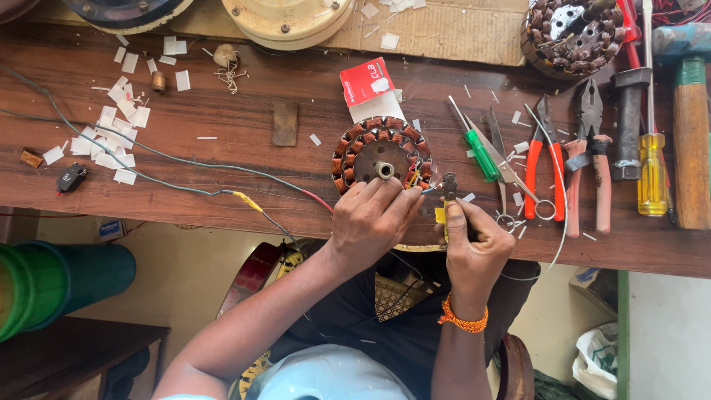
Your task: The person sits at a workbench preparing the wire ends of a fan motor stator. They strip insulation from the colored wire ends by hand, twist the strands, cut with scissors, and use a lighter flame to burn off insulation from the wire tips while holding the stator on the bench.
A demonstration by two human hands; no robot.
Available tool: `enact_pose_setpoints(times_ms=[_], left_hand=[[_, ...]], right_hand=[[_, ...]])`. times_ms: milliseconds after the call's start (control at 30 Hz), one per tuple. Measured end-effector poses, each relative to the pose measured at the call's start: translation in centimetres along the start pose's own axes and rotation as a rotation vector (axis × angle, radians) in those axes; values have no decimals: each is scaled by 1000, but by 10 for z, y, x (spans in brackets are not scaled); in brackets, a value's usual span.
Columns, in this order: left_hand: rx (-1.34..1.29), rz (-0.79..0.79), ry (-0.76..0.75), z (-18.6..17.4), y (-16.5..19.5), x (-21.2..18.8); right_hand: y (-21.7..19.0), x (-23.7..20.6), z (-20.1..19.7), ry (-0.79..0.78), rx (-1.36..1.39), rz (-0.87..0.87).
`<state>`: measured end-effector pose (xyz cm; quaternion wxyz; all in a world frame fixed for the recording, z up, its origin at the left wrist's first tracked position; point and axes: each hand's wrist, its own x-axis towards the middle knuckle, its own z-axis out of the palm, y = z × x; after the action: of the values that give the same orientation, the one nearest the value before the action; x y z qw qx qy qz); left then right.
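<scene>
While the left hand point(372, 216) presses down on the copper-wound motor coil point(381, 164) at mid-frame on the tabletop point(222, 133), the right hand point(474, 248) grips small pliers point(449, 189). The coil looks heavy and stiff, its thin wires fragile; best held by the outer rim.

A green-handled screwdriver point(480, 152), steel scissors point(506, 169), red-handled pliers point(546, 163) and a wooden-handled hammer point(690, 122) are laid side by side on the brown wooden surface point(244, 159). White paper scraps point(111, 137) are scattered at its left, and a green plastic drum point(52, 281) is seen below.
</scene>
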<state>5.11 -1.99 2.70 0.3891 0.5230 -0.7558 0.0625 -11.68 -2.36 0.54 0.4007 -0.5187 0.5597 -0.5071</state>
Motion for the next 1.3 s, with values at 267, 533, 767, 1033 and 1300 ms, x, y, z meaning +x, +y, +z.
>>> enact_pose_setpoints(times_ms=[267,533,767,1033,1300], left_hand=[[-6,-1,6,2,1,0],[-2,0,4,2,-3,1],[7,1,5,3,-3,1],[-8,4,5,4,-2,2],[-18,10,-5,4,-3,2]], right_hand=[[2,-1,-1,2,-13,-21],[1,1,2,-1,-10,0],[1,1,2,7,-37,-25],[0,1,1,9,-40,-32],[1,1,1,15,-42,-29]])
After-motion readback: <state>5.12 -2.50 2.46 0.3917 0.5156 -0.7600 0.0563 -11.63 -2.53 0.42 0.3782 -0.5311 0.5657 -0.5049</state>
